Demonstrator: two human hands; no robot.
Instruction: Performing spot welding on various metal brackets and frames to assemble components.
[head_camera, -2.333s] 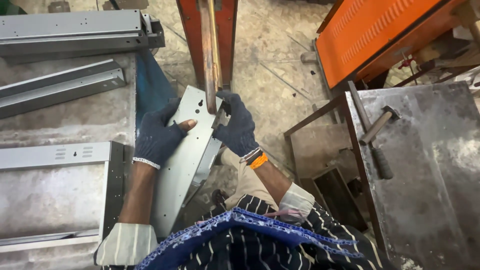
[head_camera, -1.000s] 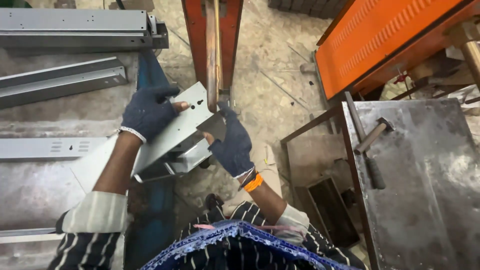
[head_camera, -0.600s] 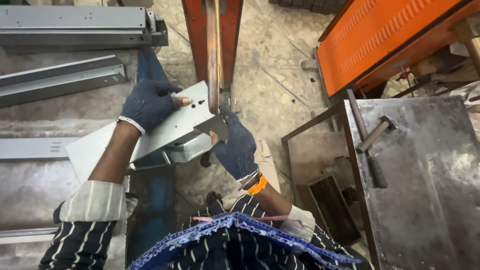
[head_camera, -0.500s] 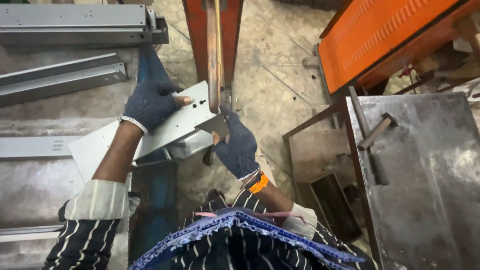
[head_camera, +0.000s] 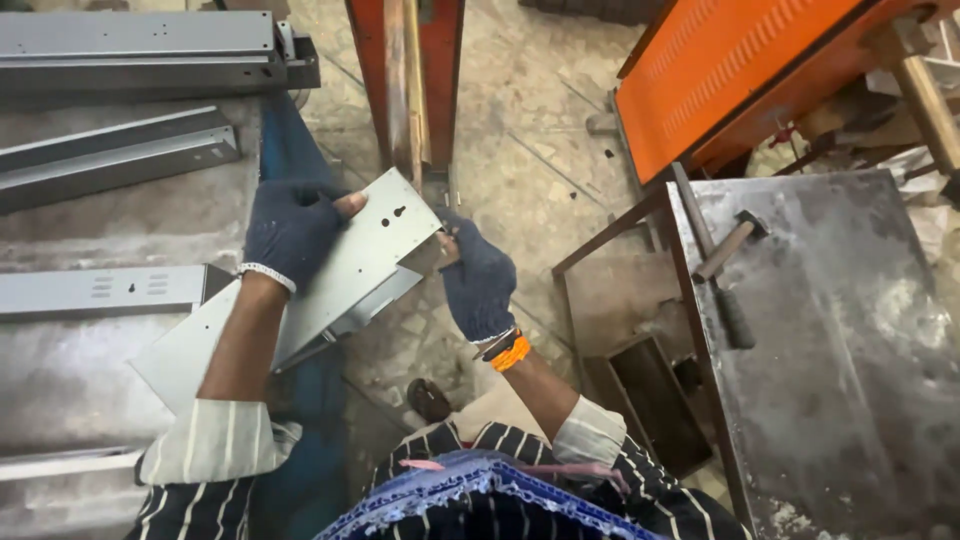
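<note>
A long grey sheet-metal strip (head_camera: 345, 275) with small punched holes near its far end lies slanted across the middle. My left hand (head_camera: 292, 228), in a dark blue glove, grips its upper edge near the far end. My right hand (head_camera: 478, 283), gloved the same way with an orange band at the wrist, holds the strip's far corner next to the orange upright of a machine (head_camera: 405, 80). The strip's near end rests over the grey bench (head_camera: 70, 370) on the left.
Folded grey metal channels (head_camera: 115, 160) and a perforated panel (head_camera: 100, 292) lie on the left bench. On the right a worn steel table (head_camera: 850, 340) carries a hammer (head_camera: 728, 280). An orange mesh guard (head_camera: 720, 70) stands at the back right. Below is concrete floor.
The strip has swung from pointing toward me to lying slanted leftward over the bench. My left hand moved left with it; my right hand stays at the far corner by the upright.
</note>
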